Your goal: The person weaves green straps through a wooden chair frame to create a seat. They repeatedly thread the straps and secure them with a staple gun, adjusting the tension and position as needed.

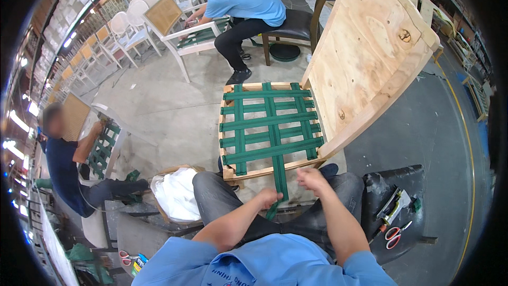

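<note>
In front of my knees stands a wooden chair frame [365, 69] with a bare plywood back. Green webbing straps [267, 124] are woven across its seat opening. One loose webbing strap [280, 177] runs over the front rail and hangs down between my legs. My left hand [266, 198] is closed on this strap near its lower end. Just right of the strap and close to the front rail, my right hand [313, 181] is curled closed. Whatever its fingers may hold is too small to make out.
On a black seat [402, 180] at my right lie a staple gun [394, 206] and red-handled scissors [394, 237]. A white bag [177, 193] sits in a box by my left knee. More scissors [125, 257] lie lower left. Two co-workers [246, 2] handle other webbed chairs ahead and left.
</note>
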Demonstrator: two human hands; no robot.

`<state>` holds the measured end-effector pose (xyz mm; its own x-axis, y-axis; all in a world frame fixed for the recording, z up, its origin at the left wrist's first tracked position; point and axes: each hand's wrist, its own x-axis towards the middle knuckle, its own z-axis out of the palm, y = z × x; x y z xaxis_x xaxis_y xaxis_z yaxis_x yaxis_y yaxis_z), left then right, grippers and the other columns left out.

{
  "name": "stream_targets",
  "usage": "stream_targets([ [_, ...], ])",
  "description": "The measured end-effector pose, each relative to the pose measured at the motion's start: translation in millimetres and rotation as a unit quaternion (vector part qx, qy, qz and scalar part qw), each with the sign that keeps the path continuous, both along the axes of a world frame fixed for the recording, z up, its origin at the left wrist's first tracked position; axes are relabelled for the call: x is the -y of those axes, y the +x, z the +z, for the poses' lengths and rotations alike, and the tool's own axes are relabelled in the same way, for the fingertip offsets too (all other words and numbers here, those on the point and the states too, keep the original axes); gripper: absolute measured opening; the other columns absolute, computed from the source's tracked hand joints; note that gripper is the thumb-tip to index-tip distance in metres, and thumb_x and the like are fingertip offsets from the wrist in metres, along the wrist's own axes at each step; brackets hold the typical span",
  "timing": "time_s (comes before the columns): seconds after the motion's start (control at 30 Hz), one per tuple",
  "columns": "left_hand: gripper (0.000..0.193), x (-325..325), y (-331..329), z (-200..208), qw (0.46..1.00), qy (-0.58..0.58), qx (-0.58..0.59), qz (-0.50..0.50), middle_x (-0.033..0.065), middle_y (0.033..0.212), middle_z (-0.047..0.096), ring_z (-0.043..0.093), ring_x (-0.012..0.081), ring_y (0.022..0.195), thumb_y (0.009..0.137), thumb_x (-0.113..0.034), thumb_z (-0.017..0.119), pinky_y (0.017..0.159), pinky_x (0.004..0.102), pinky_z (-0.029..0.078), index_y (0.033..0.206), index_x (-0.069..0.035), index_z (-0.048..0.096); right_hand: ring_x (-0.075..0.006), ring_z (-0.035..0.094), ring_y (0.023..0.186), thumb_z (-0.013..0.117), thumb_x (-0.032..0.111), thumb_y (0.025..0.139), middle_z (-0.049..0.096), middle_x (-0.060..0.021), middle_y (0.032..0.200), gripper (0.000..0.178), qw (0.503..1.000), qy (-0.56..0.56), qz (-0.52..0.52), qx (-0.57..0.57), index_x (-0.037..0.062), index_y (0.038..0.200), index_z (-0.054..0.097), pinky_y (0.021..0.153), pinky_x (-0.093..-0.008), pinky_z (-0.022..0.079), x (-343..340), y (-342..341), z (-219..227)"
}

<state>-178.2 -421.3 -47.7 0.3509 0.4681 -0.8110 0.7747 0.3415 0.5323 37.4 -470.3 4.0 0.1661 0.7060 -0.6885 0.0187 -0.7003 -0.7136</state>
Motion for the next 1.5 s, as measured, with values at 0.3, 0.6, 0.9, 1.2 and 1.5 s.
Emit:
stream_targets([
  [0.3, 0.027, 20.0, -20.1, 20.7, 0.976, -0.036, -0.031, -0.211, 0.0097, 0.081, 0.068, 0.059, 0.0244, 0.064, 0.09, -0.029, 0.076, 0.06, 0.0416, 0.048, 0.096, -0.003, 0.074, -0.02, 0.053, 0.063, 0.045, 0.033, 0.111, 0.058, -0.0038, 0.08, 0.027, 0.943, -0.04, -0.118, -0.309, 0.01, 0.109, 0.058, 0.064, -0.0383, 0.05, -47.4, -81.5, -57.0],
  [0.6, 0.035, -46.6, -20.3, 34.8, 0.826, 0.552, 0.074, -0.086, 0.0227, 0.115, 0.072, 0.068, 0.0407, 0.106, 0.097, -0.033, 0.059, 0.09, 0.0498, 0.054, 0.113, -0.005, 0.073, -0.0145, 0.04, 0.051, 0.048, 0.029, 0.109, 0.049, -0.0007, 0.066, 0.027, 0.984, -0.057, -0.07, -0.155, 0.0067, 0.097, 0.058, 0.052, -0.0361, 0.037, -13.4, -91.4, -48.5],
  [0.9, 0.081, -95.8, 8.4, 34.5, 0.905, 0.284, -0.085, -0.305, 0.0232, 0.115, 0.072, 0.068, 0.0384, 0.112, 0.095, -0.076, 0.039, 0.097, 0.0485, 0.053, 0.12, -0.007, 0.072, -0.0217, 0.048, 0.051, 0.051, 0.03, 0.108, 0.056, -0.0078, 0.067, 0.034, 0.994, -0.092, 0.045, -0.047, 0.005, 0.089, 0.063, 0.05, -0.0413, 0.041, 19.2, -91.1, -66.8],
  [1.2, 0.085, -101.1, 10.5, 38.1, 0.892, 0.321, -0.062, -0.312, 0.0242, 0.094, 0.074, 0.073, 0.0384, 0.093, 0.091, -0.079, 0.046, 0.084, 0.0487, 0.058, 0.103, 0.0, 0.075, -0.0413, 0.069, 0.096, 0.044, 0.037, 0.109, 0.072, -0.0237, 0.101, 0.048, 0.9, -0.066, 0.389, 0.185, -0.0021, 0.103, 0.071, 0.085, -0.0489, 0.053, 20.1, -70.9, -99.8],
  [1.5, 0.077, -106.2, 10.0, 24.5, 0.894, 0.319, -0.051, -0.31, 0.0213, 0.088, 0.075, 0.074, 0.0355, 0.087, 0.089, -0.074, 0.054, 0.08, 0.0458, 0.058, 0.094, 0.0, 0.075, -0.0423, 0.067, 0.109, 0.051, 0.035, 0.104, 0.07, -0.0228, 0.118, 0.04, 0.876, -0.127, 0.391, 0.25, 0.0033, 0.12, 0.069, 0.092, -0.0483, 0.054, -29.8, -69.7, -165.4],
])
